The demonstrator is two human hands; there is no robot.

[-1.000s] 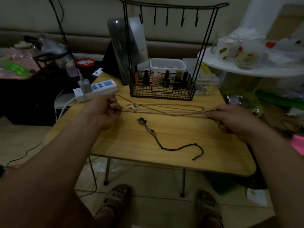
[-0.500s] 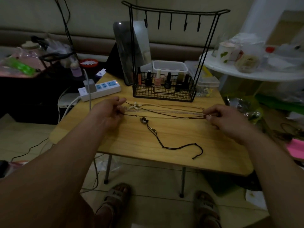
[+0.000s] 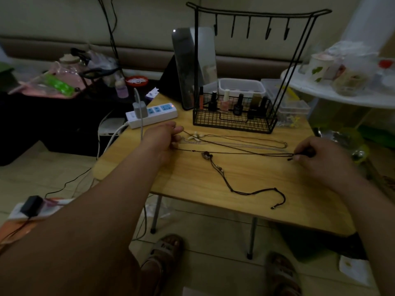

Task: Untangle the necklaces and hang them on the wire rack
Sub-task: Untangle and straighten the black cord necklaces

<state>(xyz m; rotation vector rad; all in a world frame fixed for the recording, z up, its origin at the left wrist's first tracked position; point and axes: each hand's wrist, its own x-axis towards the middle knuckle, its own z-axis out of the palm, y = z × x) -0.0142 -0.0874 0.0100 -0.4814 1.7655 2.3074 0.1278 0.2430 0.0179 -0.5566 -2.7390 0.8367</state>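
A thin dark cord necklace (image 3: pixel 241 153) is stretched taut across the wooden table (image 3: pixel 245 180). My left hand (image 3: pixel 162 138) pinches its left end and my right hand (image 3: pixel 314 154) pinches its right end. Behind it lie a pale chain necklace with a white shell pendant (image 3: pixel 195 136) and another thin chain (image 3: pixel 256 141). A black cord necklace with a dark pendant (image 3: pixel 207 155) trails toward the table's front edge. The black wire rack (image 3: pixel 252 14) stands at the back, its several hooks bare.
The rack's basket (image 3: pixel 233 122) holds nail polish bottles. A white power strip (image 3: pixel 151 114) with a charger sits at the back left, a mirror (image 3: pixel 192 65) leans behind the rack, and a cluttered white shelf (image 3: pixel 342 95) stands to the right. Sandalled feet show under the table.
The dark cord has come away from the pale chains and is pulled toward me, lifted and taut. My right hand moved right and slightly nearer; the pale chains now lie on the table.
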